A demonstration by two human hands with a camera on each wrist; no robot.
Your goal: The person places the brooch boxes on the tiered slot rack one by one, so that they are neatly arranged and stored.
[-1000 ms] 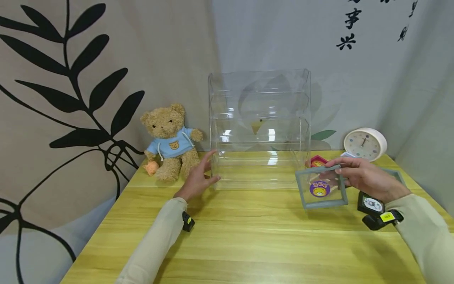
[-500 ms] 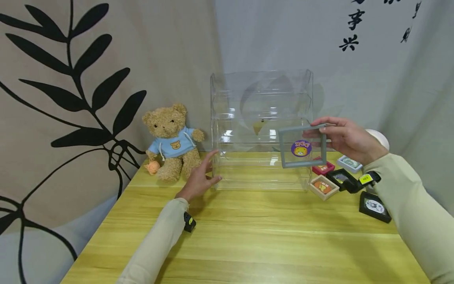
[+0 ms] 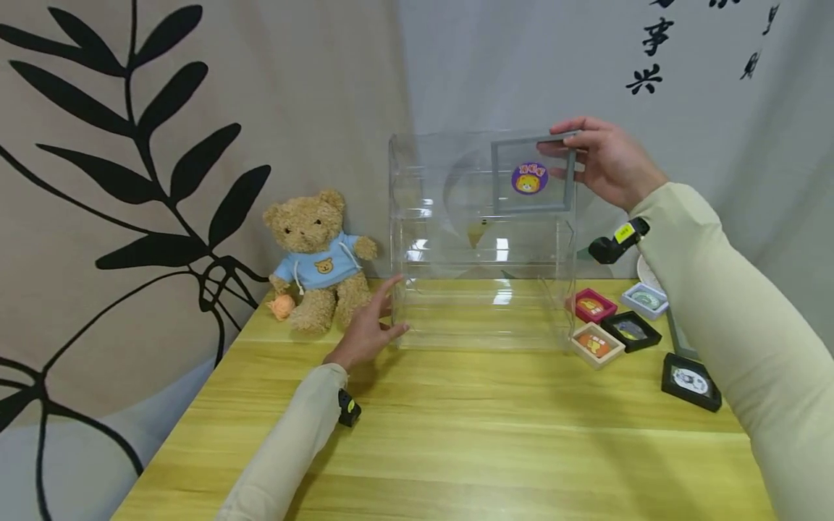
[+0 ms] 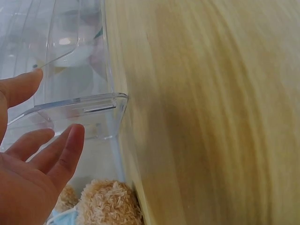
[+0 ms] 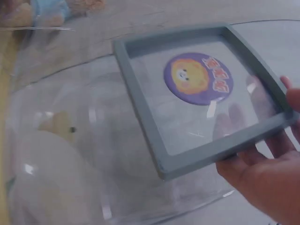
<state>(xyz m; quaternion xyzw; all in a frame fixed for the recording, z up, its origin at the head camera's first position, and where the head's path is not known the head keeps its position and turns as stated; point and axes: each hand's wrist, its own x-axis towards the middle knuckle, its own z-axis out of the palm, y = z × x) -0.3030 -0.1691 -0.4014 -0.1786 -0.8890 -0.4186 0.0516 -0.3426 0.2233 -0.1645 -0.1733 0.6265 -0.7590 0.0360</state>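
A clear plastic tiered display stand [image 3: 482,268] stands upright on the wooden table. My left hand [image 3: 366,334] is at its lower left side; in the left wrist view the thumb and the fairly straight fingers [image 4: 70,150] lie on either side of the clear side panel, and firm contact cannot be made out. My right hand [image 3: 609,163] pinches a grey square display frame [image 3: 496,177] by its right edge. The frame is upright at the stand's top right. Inside its clear film sits a purple round badge [image 5: 199,78] with a yellow bear-like face.
Right of the stand lie small frames: red [image 3: 591,305], light blue [image 3: 643,299], beige [image 3: 596,344] and black [image 3: 630,331]. Another black frame [image 3: 691,381] is nearer. A grey frame [image 3: 680,329] and white clock [image 3: 647,273] are partly hidden. A teddy bear [image 3: 319,264] sits left.
My right hand has raised the grey frame from low beside the stand, up and leftward to its top tier. The small frames have come into view. My left hand stays put.
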